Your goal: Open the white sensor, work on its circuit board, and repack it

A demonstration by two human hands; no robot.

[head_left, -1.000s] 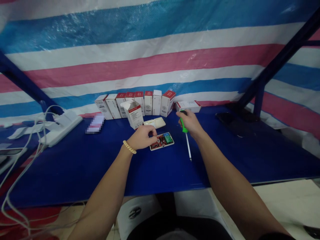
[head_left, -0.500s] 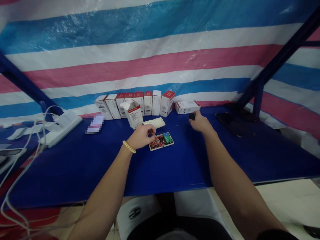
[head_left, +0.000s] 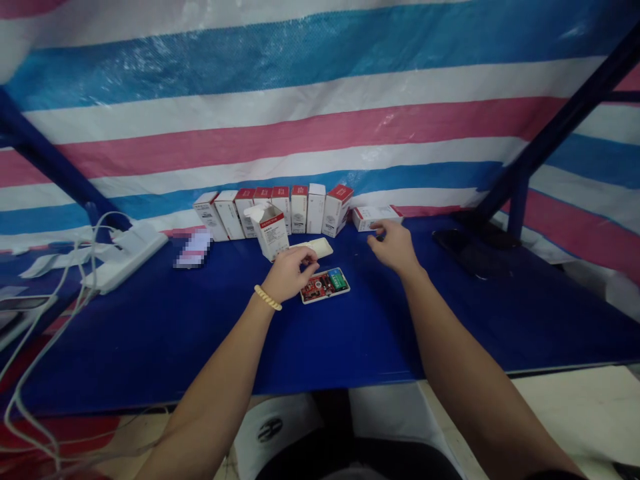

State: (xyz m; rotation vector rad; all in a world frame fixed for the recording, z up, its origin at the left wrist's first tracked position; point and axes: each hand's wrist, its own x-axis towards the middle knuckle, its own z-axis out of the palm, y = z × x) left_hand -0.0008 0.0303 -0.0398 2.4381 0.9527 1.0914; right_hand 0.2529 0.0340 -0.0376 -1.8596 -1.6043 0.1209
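Observation:
An opened device (head_left: 325,285) with a red circuit board and a green battery lies in its pale casing on the blue table. My left hand (head_left: 293,272) is over the board's left edge, fingers curled and thumb close to them; what it holds, if anything, is hidden. Just behind that hand lies a cream cover (head_left: 321,247), partly covered. My right hand (head_left: 394,245) hovers to the right, in front of a white box lying flat (head_left: 373,215). Its thumb and forefinger are apart, with a small dark object (head_left: 381,234) partly showing between them.
Several red-and-white boxes (head_left: 299,208) stand in a row at the back. An opened box (head_left: 273,233) stands before them. A blurred pinkish item (head_left: 193,249) and a white power strip (head_left: 125,259) are leftward; a black phone (head_left: 457,250) lies right. Cables hang at the left.
My right hand's fingers have spread, and less of the black object shows beside them. My left hand has shifted slightly right, thumb extended over the casing. The view has moved slightly.

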